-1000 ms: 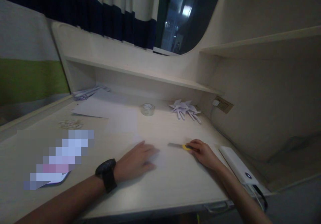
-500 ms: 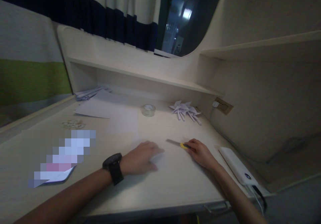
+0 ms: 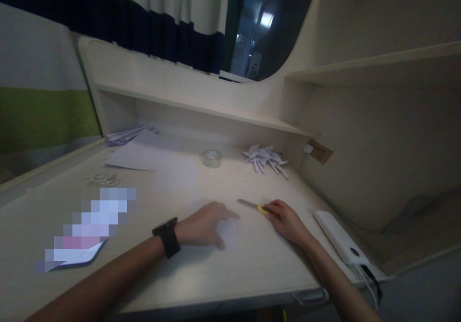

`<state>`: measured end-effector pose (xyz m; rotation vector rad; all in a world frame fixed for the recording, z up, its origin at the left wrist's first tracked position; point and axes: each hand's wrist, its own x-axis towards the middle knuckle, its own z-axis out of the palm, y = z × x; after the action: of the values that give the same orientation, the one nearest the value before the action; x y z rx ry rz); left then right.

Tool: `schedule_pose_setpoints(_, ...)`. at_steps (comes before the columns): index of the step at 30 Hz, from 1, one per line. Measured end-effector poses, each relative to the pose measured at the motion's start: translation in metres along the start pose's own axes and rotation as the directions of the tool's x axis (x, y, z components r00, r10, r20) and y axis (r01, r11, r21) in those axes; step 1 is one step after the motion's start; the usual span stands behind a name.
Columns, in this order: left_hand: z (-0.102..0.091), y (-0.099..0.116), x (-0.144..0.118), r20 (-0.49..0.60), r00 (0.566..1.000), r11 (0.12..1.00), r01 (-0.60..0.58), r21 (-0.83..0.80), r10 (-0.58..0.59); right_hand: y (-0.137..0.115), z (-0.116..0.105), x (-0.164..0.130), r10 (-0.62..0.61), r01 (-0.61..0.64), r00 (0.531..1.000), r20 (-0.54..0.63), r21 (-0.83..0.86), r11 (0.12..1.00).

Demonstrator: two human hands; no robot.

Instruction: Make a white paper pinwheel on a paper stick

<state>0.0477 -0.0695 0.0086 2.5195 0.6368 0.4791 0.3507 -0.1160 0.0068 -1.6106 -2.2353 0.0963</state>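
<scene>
My right hand [image 3: 286,220] is closed round a yellow and black utility knife [image 3: 262,209], its grey blade out and pointing left, just above or on the desk. To the left of the blade, my left hand [image 3: 209,223] is open, thumb and forefinger spread, with a black watch on its wrist. Under and beside these fingers lies a small pale piece of paper [image 3: 229,230], blurred and partly covered by the hand. Several folded paper pinwheels [image 3: 264,156] lie behind the knife, towards the back right.
A clear tape roll [image 3: 212,158] stands at the back middle. White paper sheets [image 3: 144,151] and rolled paper sticks [image 3: 127,134] lie back left. Small pale pieces [image 3: 103,180] and a pixelated phone [image 3: 81,259] are at left. A white power bank [image 3: 340,240] with cables lies along the right edge.
My left hand has shifted slightly right and its thumb and forefinger have spread, showing more of the small paper. My right hand keeps its hold on the knife, nearly still.
</scene>
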Motion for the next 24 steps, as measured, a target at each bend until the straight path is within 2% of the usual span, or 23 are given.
schedule_pose_setpoints(6,-0.016,0.009,0.002,-0.136,0.991,0.983,-0.010,-0.182,-0.015,-0.005,-0.001,-0.003,-0.013,0.013,1.000,-0.017,0.004,1.000)
schedule_pose_setpoints(10,-0.033,0.013,0.006,-0.176,0.984,0.968,-0.010,-0.252,-0.036,-0.027,-0.012,-0.009,-0.039,0.041,0.999,-0.023,0.081,0.996)
schedule_pose_setpoints(13,-0.039,0.015,0.010,-0.166,0.986,0.966,-0.043,-0.255,0.000,-0.050,-0.023,-0.014,-0.105,0.102,0.994,0.018,0.127,0.987)
schedule_pose_setpoints(17,-0.036,0.016,0.015,-0.147,0.988,0.979,-0.077,-0.188,0.049,-0.071,-0.031,-0.017,-0.143,0.131,0.987,0.071,0.162,0.978)
schedule_pose_setpoints(20,-0.032,0.017,0.019,-0.151,0.987,0.993,-0.072,-0.098,0.057,-0.078,-0.030,-0.018,-0.142,0.125,0.985,0.097,0.164,0.978)
schedule_pose_setpoints(24,-0.031,0.018,0.024,-0.168,0.985,0.993,-0.057,-0.101,0.039,-0.081,-0.019,-0.016,-0.153,0.132,0.975,0.163,0.132,0.982)
